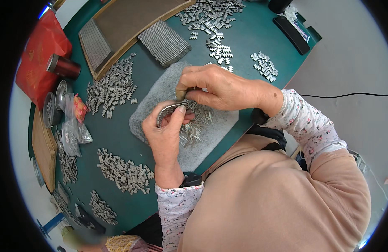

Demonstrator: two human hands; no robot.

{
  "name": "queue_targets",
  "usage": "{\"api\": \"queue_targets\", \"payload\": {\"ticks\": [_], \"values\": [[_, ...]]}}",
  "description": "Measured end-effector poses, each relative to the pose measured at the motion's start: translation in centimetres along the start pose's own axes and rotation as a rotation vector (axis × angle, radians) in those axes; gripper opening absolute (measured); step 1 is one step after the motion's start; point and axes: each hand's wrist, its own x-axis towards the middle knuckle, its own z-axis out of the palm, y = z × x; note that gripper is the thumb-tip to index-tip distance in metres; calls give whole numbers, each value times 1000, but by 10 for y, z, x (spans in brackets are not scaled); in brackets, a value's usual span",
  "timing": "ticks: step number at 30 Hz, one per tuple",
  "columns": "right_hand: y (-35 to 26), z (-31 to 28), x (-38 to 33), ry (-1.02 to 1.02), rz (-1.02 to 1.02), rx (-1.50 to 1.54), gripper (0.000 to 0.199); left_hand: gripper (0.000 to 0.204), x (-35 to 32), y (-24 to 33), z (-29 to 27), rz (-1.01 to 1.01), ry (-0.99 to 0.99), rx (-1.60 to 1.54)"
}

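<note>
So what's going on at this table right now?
A person works over a grey pad on a green table. The left hand holds a curved metal strip by its end. The right hand pinches something small at the strip's other end, above a pile of thin metal pins. Heaps of small metal links lie around the pad.

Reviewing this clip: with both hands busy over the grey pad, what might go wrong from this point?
1. The left hand pinches a curved metal strip by the fingertips; it may slip into the loose pins beneath.
2. The right hand hovers low over those pins and might sweep some off the grey pad onto the green table.
3. Piles of small metal links lie beside the left forearm, so a nudge may scatter them.
</note>
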Motion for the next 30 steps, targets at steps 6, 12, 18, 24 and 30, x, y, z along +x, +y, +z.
{"api": "queue_targets", "payload": {"ticks": [6, 12, 18, 24, 30], "values": [[-3, -1, 1, -67, 111, 114, 14, 9, 0, 1, 2, 7, -12, 13], [-1, 0, 0, -71, 132, 118, 15, 10, 0, -1, 3, 20, -19, 44], [-8, 3, -3, -97, -52, -144, 20, 11, 0, -14, -2, 156, -8, 371], [-14, 15, -13, 52, -16, -209, 19, 7, -2, -9, 4, 156, 27, 330], [-21, 28, -29, 131, -56, -337, 30, 10, -1, -4, -2, -115, -14, -152]]}}
